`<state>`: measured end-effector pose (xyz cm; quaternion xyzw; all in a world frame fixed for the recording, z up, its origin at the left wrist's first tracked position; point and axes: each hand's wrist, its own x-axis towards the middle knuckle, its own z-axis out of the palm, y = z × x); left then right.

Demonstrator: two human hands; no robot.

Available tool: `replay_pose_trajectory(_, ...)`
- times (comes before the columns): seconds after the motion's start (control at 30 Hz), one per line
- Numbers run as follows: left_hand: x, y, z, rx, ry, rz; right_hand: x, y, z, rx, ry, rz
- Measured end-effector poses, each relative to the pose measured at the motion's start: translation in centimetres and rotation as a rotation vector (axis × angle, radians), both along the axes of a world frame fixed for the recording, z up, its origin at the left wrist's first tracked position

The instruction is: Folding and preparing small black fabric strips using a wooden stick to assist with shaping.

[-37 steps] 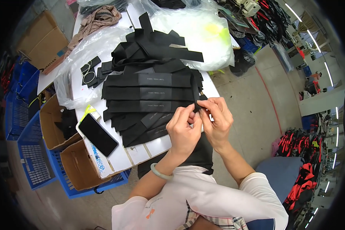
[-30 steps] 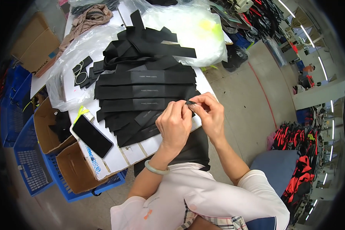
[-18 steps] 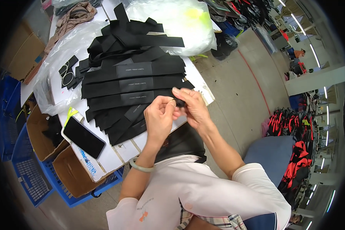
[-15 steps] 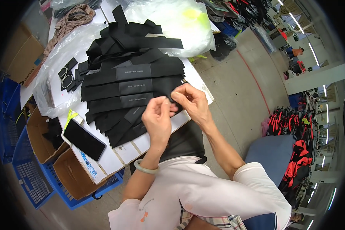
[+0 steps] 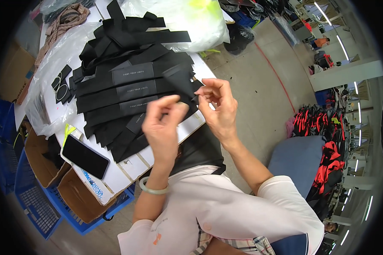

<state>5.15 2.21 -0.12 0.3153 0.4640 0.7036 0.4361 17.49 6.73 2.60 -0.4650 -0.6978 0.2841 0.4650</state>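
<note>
Pinch in the right hand (image 5: 219,107), narrow, thumb close to forefinger, with one end of a black strip (image 5: 179,80) between; rest of the strip blurred, pointing between ten and eleven o'clock from the fingertips, over the pile of black bands (image 5: 102,89). Left hand (image 5: 164,125) between eight and nine o'clock from the right hand, apart from it, also blurred, thumb and forefinger bent toward each other; cannot tell whether anything between. Pale bracelet (image 5: 154,191) round the left wrist. Beneath the pile, a white table (image 5: 134,165).

From the left hand outward: phone (image 5: 86,157) on the table at eight o'clock, dark screen up; open cardboard box (image 5: 83,193) between seven and eight; blue crate (image 5: 38,208) farther out at eight; checked cloth (image 5: 64,26) between ten and eleven; big white bag (image 5: 195,25) between twelve and one.

From the right hand outward: red floor line (image 5: 281,80) at two o'clock; red and black clothes (image 5: 317,123) between three and four; blue-grey padded thing (image 5: 295,163) at four.
</note>
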Motion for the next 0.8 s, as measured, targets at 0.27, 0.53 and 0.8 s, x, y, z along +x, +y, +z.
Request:
replay_pose_trajectory(0.27, 1.0, -0.3, 0.5, 0.028, 0.092, -0.082, 0.2, -1.1, 1.1, 0.132, -0.111, 0.036)
replay_pose_trajectory(0.53, 1.2, 1.4, -0.7, 0.027, -0.637, -0.406, -0.6, -1.2, -0.6, 0.251, -0.018, 0.018)
replay_pose_trajectory(0.8, 0.9, 1.7, -0.2, 0.109, -0.679, -0.306, -1.3, 1.2, -1.0, -0.735, 1.164, 0.246)
